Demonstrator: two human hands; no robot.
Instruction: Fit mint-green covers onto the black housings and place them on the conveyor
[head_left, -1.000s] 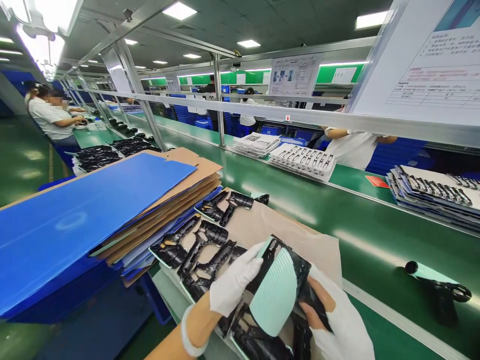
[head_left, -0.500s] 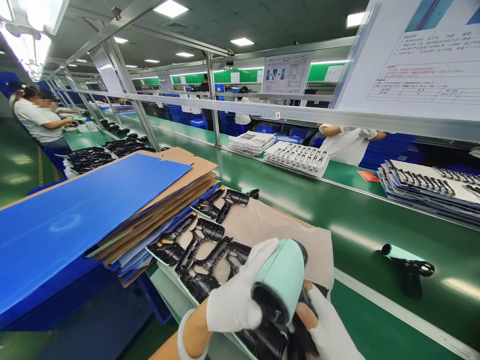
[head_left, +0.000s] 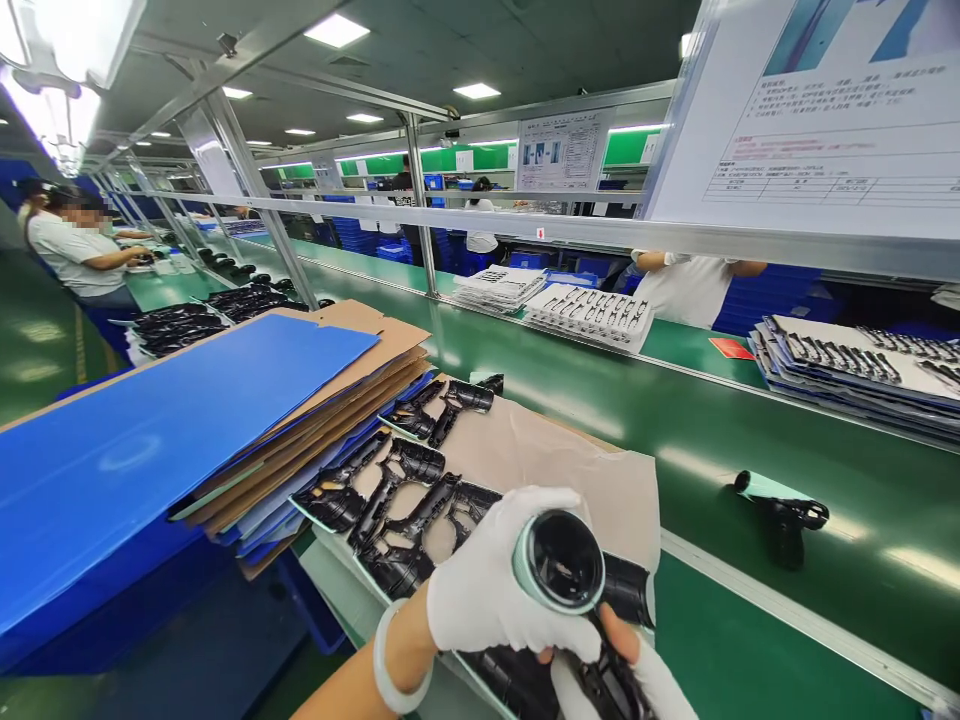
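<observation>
A hair dryer housing (head_left: 525, 575) with a mint-green barrel and a black handle is held between my hands, its round open end turned up toward me. My gloved left hand (head_left: 487, 590) wraps around the barrel. Lower down, my right hand (head_left: 637, 670) grips the black handle; its glove leaves some fingertips bare. Beneath my hands lies a sheet with several black housing halves (head_left: 409, 515), partly covered by my hands. A black cylindrical part (head_left: 628, 590) shows just behind the held housing.
Another mint-and-black housing (head_left: 784, 515) lies on the green conveyor belt (head_left: 675, 420) to the right. Stacked cardboard and a blue sheet (head_left: 187, 420) stand on the left. Across the belt are stacks of part trays (head_left: 589, 315) and co-workers. A metal rail (head_left: 450, 220) runs overhead.
The held housing has turned so that its open end faces me instead of downward. My hands stay on it. The housing on the belt has shifted left.
</observation>
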